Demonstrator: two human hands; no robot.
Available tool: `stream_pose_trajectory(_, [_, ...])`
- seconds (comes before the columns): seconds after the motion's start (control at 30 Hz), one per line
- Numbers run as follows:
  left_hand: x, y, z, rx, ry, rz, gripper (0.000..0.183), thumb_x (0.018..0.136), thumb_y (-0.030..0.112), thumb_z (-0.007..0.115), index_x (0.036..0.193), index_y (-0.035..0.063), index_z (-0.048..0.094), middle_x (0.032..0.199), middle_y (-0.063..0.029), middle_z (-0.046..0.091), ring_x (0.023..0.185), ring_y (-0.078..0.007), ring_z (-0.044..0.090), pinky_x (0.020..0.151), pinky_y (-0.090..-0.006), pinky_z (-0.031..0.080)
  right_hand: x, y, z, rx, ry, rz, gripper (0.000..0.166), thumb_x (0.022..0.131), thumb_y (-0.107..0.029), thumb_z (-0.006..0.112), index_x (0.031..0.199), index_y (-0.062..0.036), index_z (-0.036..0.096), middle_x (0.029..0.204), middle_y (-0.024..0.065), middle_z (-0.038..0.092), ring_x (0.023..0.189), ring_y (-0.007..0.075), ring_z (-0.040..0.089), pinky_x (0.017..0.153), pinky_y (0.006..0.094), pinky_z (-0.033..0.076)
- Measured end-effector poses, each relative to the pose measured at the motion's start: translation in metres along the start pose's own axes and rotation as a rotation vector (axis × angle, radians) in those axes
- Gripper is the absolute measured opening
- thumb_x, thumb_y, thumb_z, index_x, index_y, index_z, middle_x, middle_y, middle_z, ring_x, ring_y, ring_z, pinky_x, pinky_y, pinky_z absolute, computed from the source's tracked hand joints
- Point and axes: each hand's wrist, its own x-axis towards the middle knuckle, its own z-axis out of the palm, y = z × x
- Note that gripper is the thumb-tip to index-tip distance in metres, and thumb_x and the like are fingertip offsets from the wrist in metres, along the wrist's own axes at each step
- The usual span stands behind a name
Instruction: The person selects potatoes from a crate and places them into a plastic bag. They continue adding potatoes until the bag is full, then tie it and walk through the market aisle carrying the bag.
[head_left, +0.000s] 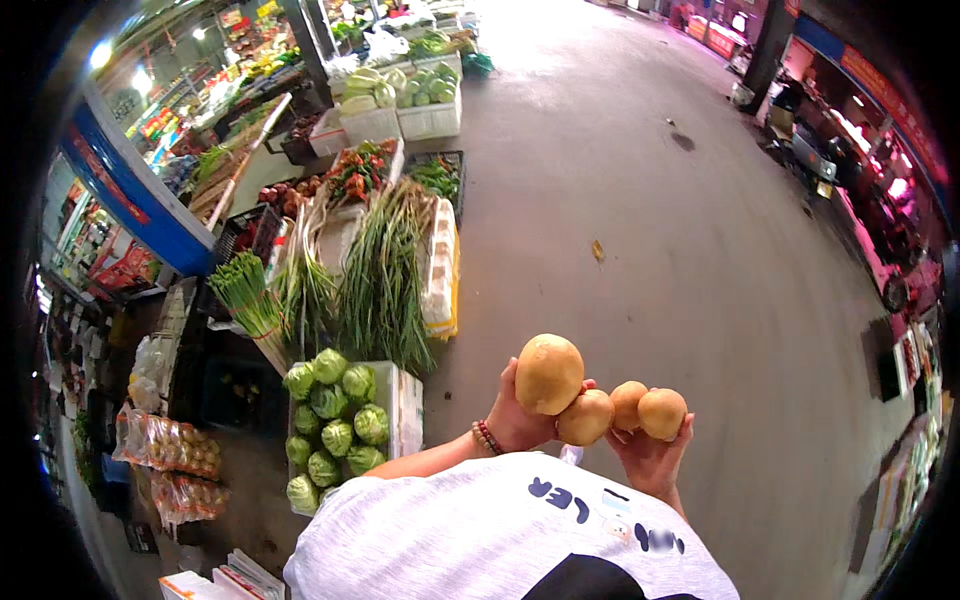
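In front of my chest I hold several round, tan tubers that look like potatoes. My left hand (523, 420), with a beaded bracelet at the wrist, grips a large potato (550, 373) and a smaller potato (586, 418). Two more, a rear potato (627, 401) and a front potato (663, 415), rest in my right hand (649, 455), its fingers curled around them. The two hands are close together, and the potatoes nearly form a row. Parts of my fingers are hidden behind them.
A white foam box (407, 409) of round cabbages (337, 437) stands at my left. Beyond it lie long green stalks (386, 277), red peppers (358, 176) and leafy vegetable crates (429, 120). Bagged produce (176, 450) sits farther left. A grey floor (555, 187) runs ahead, with stalls on the right.
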Motion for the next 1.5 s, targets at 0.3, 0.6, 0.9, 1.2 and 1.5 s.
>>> stream_pose_trajectory(0.3, [0.145, 0.087, 0.015, 0.082, 0.085, 0.275, 0.099, 0.067, 0.082, 0.038, 0.132, 0.0071, 0.038, 0.136, -0.0185, 0.038, 0.128, -0.0317, 0.035, 0.105, -0.047, 0.026, 0.213, -0.109, -0.012, -0.048, -0.267, 0.246, 0.078, 0.076, -0.075, 0.039, 0.127, -0.0157, 0.038, 0.126, 0.0113, 0.042, 0.118, 0.0274, 0.044, 0.1, 0.047, 0.035])
stream_pose_trajectory(0.6, [0.31, 0.274, -0.028, 0.036, 0.03, 0.396, 0.098, 0.065, 0.083, 0.039, 0.13, 0.0097, 0.041, 0.133, -0.0152, 0.041, 0.125, -0.0277, 0.038, 0.106, -0.0474, 0.025, 0.486, -0.153, 0.023, -0.153, -0.342, 0.357, 0.081, 0.076, -0.077, 0.035, 0.129, -0.0157, 0.037, 0.127, 0.0102, 0.042, 0.118, 0.026, 0.044, 0.101, 0.0457, 0.035])
stream_pose_trajectory(0.9, [0.482, 0.476, -0.021, 0.049, -0.073, 0.424, 0.098, 0.066, 0.084, 0.033, 0.133, 0.012, 0.038, 0.137, -0.0141, 0.037, 0.129, -0.0282, 0.031, 0.105, -0.0534, 0.019, 0.733, -0.219, 0.074, -0.134, -0.359, 0.259, 0.079, 0.078, -0.075, 0.035, 0.128, -0.0133, 0.038, 0.127, 0.0117, 0.042, 0.118, 0.0269, 0.044, 0.101, 0.0453, 0.035])
stream_pose_trajectory(1.2, [0.666, 0.665, -0.062, 0.103, -0.099, 0.528, 0.091, 0.072, 0.08, 0.027, 0.132, 0.0129, 0.038, 0.135, -0.0149, 0.039, 0.128, -0.029, 0.032, 0.105, -0.0538, 0.018, 0.999, -0.276, 0.077, -0.067, -0.438, 0.295, 0.07, 0.081, -0.071, 0.034, 0.124, -0.0164, 0.043, 0.123, 0.0079, 0.046, 0.117, 0.026, 0.046, 0.1, 0.0484, 0.035])
stream_pose_trajectory(1.5, [0.829, 0.869, -0.077, 0.034, 0.015, 0.625, 0.099, 0.065, 0.084, 0.036, 0.131, 0.0107, 0.038, 0.137, -0.0171, 0.034, 0.129, -0.0328, 0.029, 0.1, -0.0628, 0.023, 1.29, -0.318, 0.141, -0.196, -0.496, 0.376, 0.074, 0.079, -0.071, 0.039, 0.124, -0.012, 0.043, 0.121, 0.0075, 0.048, 0.113, 0.0248, 0.049, 0.099, 0.0467, 0.036])
